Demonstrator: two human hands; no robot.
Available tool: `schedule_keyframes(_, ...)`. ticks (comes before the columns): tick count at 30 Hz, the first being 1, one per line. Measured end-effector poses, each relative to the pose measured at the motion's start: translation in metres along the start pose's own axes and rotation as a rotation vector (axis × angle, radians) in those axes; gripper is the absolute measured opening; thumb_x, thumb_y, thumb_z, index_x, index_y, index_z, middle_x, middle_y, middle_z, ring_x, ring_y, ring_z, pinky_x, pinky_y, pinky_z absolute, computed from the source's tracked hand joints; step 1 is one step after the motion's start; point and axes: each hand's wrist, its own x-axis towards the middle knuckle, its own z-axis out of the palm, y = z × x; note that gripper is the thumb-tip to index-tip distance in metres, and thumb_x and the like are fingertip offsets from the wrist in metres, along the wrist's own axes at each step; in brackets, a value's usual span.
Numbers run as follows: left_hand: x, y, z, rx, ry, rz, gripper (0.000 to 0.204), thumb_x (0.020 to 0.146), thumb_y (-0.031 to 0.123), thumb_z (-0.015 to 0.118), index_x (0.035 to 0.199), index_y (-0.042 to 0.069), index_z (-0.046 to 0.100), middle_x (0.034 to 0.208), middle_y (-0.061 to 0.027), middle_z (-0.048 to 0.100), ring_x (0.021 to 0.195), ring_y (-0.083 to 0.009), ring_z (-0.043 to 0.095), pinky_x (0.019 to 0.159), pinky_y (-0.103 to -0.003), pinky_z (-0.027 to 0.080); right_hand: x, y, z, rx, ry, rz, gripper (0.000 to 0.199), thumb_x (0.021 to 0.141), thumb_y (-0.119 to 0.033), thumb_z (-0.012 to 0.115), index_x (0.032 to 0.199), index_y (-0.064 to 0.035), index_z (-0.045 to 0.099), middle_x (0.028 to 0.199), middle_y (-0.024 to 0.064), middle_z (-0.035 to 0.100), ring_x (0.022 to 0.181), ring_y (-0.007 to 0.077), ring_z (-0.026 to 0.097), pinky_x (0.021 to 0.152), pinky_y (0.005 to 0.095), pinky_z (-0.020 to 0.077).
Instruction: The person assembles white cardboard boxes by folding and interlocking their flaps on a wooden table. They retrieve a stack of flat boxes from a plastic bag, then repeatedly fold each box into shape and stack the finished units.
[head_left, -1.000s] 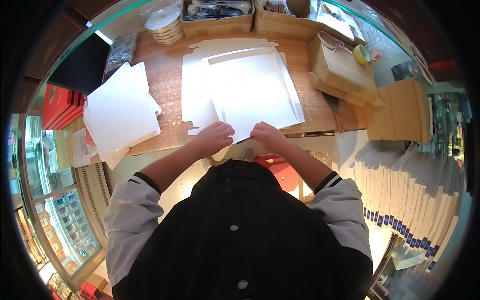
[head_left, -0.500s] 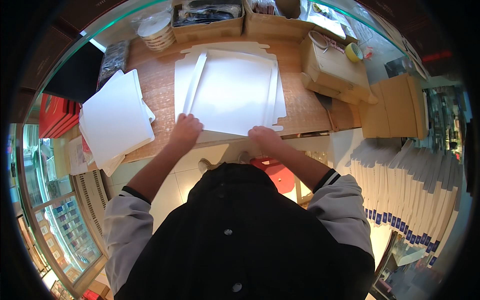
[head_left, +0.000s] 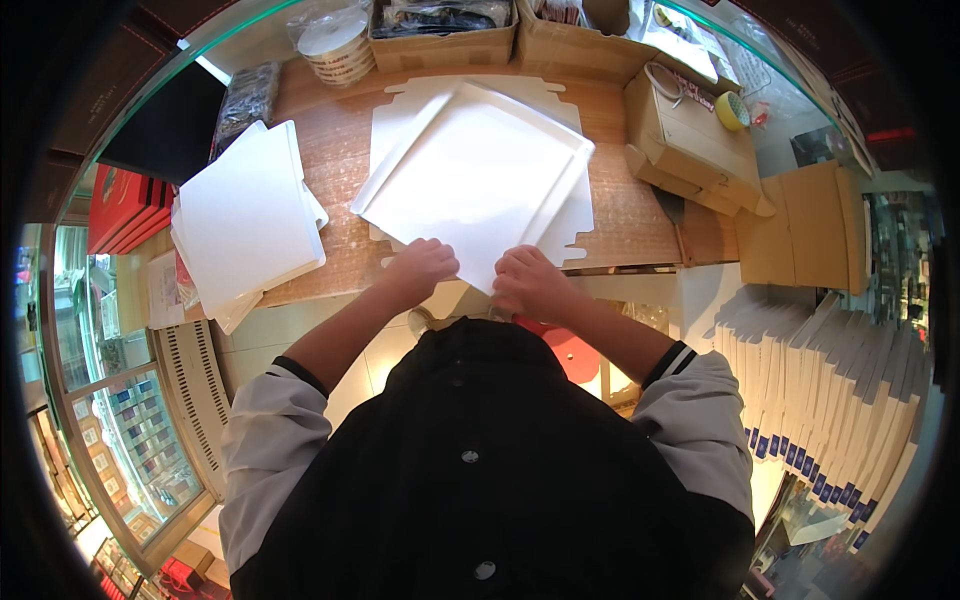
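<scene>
A white cardboard box blank [head_left: 475, 165] with raised side flaps lies turned diagonally on the wooden counter [head_left: 340, 170], on top of a flat white die-cut sheet [head_left: 572, 215]. My left hand [head_left: 420, 268] and my right hand [head_left: 525, 282] both pinch the blank's near corner at the counter's front edge, fingers closed on the card. A stack of flat white sheets [head_left: 245, 215] lies to the left of my left hand.
Brown cardboard boxes [head_left: 690, 130] stand at the right and along the back. A roll of yellow tape [head_left: 733, 110] sits on one. Red boxes [head_left: 120, 205] stand at the far left. Rows of upright white folded boxes [head_left: 830, 370] fill the lower right.
The white blank has been rotated so a corner points toward me. Both hands have shifted along its edge and come together at that near corner.
</scene>
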Motion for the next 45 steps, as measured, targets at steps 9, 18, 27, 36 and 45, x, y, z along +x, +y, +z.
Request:
schedule_keyframes(9, -0.012, -0.051, -0.003, 0.269, 0.426, -0.290, 0.045, 0.085, 0.017, 0.064, 0.126, 0.002, 0.055, 0.125, -0.0208, 0.053, 0.118, -0.0346, 0.050, 0.103, -0.046, 0.039, -0.030, 0.062, -0.006, -0.230, 0.370, 0.435, 0.043, 0.078, -0.017, 0.071, 0.118, -0.0083, 0.058, 0.120, 0.0123, 0.057, 0.117, 0.0323, 0.050, 0.100, 0.0448, 0.0377)
schedule_keyframes(18, -0.038, -0.019, -0.003, -0.325, -0.172, -0.985, 0.023, 0.090, 0.021, 0.052, 0.101, 0.003, 0.060, 0.093, -0.0177, 0.066, 0.083, -0.0381, 0.063, 0.072, -0.049, 0.048, -0.065, 0.106, -0.001, -0.164, 0.333, 1.095, 0.045, 0.087, -0.028, 0.060, 0.126, -0.0052, 0.056, 0.118, 0.0189, 0.060, 0.111, 0.0350, 0.055, 0.097, 0.0444, 0.0419)
schedule_keyframes(27, 0.000, -0.022, 0.025, -0.315, 0.509, -0.911, 0.046, 0.090, 0.027, 0.058, 0.125, -0.001, 0.049, 0.097, -0.0157, 0.067, 0.084, -0.0306, 0.065, 0.078, -0.040, 0.051, -0.053, 0.120, 0.001, 0.253, 0.461, 1.108, 0.037, 0.087, -0.019, 0.058, 0.119, -0.0020, 0.061, 0.097, 0.0157, 0.066, 0.091, 0.0291, 0.063, 0.082, 0.0385, 0.0499)
schedule_keyframes(36, -0.007, -0.027, 0.006, -0.095, 0.004, -1.204, 0.042, 0.085, 0.029, 0.060, 0.110, -0.002, 0.049, 0.089, -0.0205, 0.068, 0.084, -0.0368, 0.067, 0.077, -0.047, 0.052, -0.030, 0.076, 0.011, -0.023, 0.171, 1.218, 0.032, 0.083, -0.025, 0.064, 0.106, -0.0027, 0.061, 0.087, 0.0174, 0.068, 0.083, 0.0356, 0.065, 0.076, 0.0437, 0.0510)
schedule_keyframes(45, -0.002, -0.020, 0.022, 0.041, 0.043, -1.184, 0.035, 0.086, 0.024, 0.058, 0.106, 0.001, 0.042, 0.083, -0.0214, 0.067, 0.077, -0.0379, 0.067, 0.069, -0.046, 0.053, -0.031, 0.073, 0.004, -0.146, 0.076, 1.173, 0.026, 0.086, -0.024, 0.063, 0.100, -0.0036, 0.056, 0.083, 0.0201, 0.067, 0.081, 0.0392, 0.065, 0.072, 0.0482, 0.0506)
